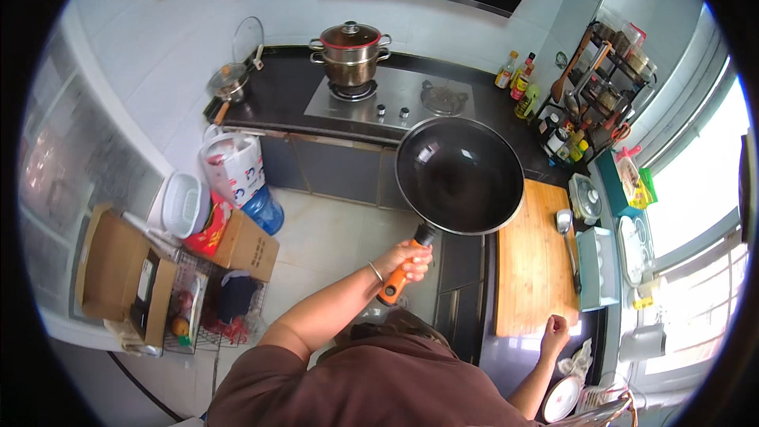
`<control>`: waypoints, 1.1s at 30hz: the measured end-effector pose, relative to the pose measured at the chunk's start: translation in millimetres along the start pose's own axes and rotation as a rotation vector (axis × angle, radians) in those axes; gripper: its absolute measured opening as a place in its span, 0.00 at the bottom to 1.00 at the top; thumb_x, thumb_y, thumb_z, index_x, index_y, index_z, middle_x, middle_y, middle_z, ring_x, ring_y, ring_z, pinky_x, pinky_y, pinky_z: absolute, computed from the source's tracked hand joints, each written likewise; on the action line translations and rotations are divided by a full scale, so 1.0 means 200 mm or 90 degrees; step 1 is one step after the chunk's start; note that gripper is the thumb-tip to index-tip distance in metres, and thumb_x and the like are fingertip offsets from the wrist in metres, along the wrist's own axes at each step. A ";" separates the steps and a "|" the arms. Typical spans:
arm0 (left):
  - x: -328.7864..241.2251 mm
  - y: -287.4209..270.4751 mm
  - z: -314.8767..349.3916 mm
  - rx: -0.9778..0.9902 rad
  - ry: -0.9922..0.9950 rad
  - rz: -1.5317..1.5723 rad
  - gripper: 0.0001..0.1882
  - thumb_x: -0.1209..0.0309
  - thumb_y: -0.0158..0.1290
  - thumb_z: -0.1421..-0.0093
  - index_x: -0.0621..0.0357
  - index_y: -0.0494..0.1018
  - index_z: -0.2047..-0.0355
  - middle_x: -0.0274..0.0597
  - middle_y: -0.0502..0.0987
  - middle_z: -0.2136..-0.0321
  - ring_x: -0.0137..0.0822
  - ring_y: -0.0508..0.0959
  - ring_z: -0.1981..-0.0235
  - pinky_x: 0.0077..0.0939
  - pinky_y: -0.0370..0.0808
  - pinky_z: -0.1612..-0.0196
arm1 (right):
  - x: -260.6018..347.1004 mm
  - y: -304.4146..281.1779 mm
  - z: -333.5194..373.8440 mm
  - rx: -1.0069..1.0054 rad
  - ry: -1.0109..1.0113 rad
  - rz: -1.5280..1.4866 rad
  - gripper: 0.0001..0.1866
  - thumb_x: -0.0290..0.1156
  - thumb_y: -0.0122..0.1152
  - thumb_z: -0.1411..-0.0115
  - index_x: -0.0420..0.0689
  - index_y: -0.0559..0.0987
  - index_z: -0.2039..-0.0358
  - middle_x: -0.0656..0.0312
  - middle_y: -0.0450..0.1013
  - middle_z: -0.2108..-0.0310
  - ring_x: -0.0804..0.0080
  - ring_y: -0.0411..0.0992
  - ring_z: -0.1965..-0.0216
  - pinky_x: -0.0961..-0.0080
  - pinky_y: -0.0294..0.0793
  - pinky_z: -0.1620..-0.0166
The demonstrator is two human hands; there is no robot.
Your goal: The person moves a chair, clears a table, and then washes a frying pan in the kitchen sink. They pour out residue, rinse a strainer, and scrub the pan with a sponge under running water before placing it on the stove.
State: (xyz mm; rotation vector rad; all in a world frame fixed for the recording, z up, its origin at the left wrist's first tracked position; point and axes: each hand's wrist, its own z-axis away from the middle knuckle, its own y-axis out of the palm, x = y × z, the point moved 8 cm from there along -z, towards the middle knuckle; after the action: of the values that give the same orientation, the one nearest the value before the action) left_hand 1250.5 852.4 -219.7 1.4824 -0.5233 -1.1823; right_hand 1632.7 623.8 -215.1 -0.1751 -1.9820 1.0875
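My left hand (411, 259) is wrapped round the orange and black handle of a dark wok (458, 178). The wok is held up in the air, its hollow side facing up, with nothing seen in it. Behind its rim lie the edge of the stove counter and part of a wooden cutting board (538, 269). At the board's near right corner, my right hand (556, 335) is held with its fingers curled in, and no object shows in it. A ladle (564, 223) lies along the board's right side.
A steamer pot (350, 55) stands on the left burner of the gas stove (399, 103). Bottles (522, 83) and a spice rack (601, 79) fill the far right corner. A small lidded pan (229, 83) sits at the counter's left end. Cardboard boxes (247, 245) stand on the left.
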 end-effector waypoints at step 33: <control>-1.59 -0.93 -1.66 -0.080 0.046 0.004 0.06 0.71 0.51 0.43 0.53 0.64 0.73 0.25 0.61 0.85 0.17 0.60 0.90 0.14 0.60 0.86 | 1.28 2.10 -1.10 0.298 0.046 -0.220 0.14 0.17 0.60 0.56 0.44 0.63 0.84 0.70 0.59 0.84 0.84 0.56 0.80 0.84 0.58 0.77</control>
State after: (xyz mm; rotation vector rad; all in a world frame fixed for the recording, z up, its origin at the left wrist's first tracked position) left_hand 1361.7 1327.6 -306.7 1.4091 -0.3979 -1.1317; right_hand 1523.7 1143.5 -314.7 0.3586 -1.5673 1.2544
